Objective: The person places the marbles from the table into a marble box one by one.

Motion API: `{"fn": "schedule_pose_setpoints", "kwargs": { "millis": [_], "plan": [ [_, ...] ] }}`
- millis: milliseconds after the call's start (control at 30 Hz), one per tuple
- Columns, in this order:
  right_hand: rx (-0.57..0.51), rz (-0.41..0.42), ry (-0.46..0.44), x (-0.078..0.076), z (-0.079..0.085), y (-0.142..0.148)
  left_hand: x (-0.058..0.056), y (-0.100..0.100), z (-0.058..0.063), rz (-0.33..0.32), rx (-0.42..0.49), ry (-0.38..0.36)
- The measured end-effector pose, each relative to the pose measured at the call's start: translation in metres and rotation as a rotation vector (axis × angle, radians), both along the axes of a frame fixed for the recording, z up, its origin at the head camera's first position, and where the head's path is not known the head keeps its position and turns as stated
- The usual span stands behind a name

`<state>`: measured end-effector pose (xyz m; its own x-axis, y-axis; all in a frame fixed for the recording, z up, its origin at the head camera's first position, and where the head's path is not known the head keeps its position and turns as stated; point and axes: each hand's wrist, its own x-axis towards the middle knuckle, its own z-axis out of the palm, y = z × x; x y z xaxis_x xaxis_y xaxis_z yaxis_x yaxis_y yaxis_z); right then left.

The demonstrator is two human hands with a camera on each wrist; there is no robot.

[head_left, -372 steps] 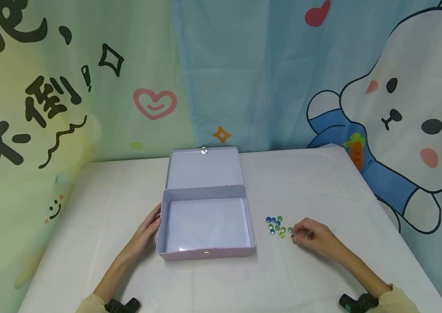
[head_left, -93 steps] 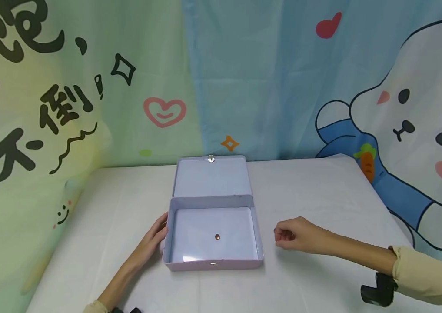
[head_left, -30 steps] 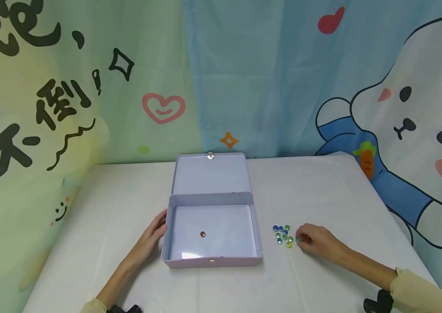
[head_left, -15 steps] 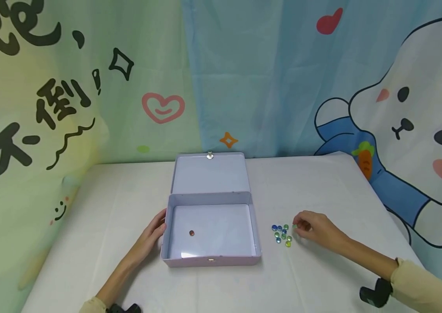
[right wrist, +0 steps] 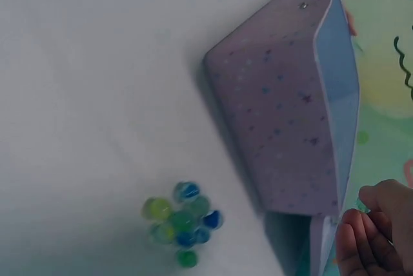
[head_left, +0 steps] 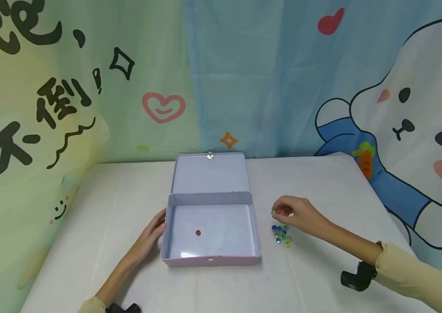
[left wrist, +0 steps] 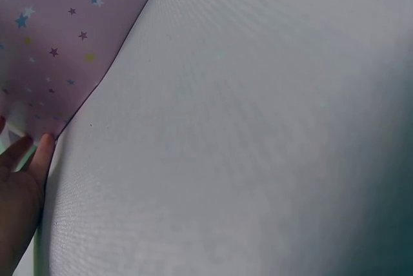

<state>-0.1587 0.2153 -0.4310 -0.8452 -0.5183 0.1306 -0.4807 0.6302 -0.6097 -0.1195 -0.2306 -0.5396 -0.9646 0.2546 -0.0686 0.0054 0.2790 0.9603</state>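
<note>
A lilac box (head_left: 211, 260) with its lid (head_left: 210, 174) swung back stands mid-table; star prints cover its outside in the wrist views. One reddish-brown marble (head_left: 198, 233) lies on its floor. My left hand (head_left: 148, 239) rests against the box's left wall, fingers on the side. To the right of the box, my right hand (head_left: 297, 213) is raised above the table and pinches a pale green marble (head_left: 273, 212) between thumb and fingertips. Just below that hand, several blue, green and yellow-green marbles (head_left: 283, 234) sit in a cluster, also visible in the right wrist view.
A white cloth (head_left: 127, 191) covers the table. Behind it hangs a printed curtain (head_left: 244, 87) with a bunny and hearts. A metal clasp (head_left: 210, 155) sits on the lid's far edge. Each wrist bears a black camera mount (head_left: 359, 277).
My right hand has picked up a green marble beside the cluster and moved up and left with it. The reddish-brown marble has rolled about inside the box. My left hand stays put.
</note>
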Motion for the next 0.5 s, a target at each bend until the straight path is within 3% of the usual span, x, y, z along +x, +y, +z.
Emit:
{"fn": "schedule_pose_setpoints", "kwargs": {
  "millis": [200,500],
  "plan": [
    [0.002,0.034,-0.072,-0.004,0.013,-0.023,-0.001,0.001,0.000,-0.002,-0.003,0.003],
    [-0.002,0.137,-0.071,-0.021,0.023,-0.065,0.000,0.001,0.001,-0.002,0.001,-0.005]
  ]
}}
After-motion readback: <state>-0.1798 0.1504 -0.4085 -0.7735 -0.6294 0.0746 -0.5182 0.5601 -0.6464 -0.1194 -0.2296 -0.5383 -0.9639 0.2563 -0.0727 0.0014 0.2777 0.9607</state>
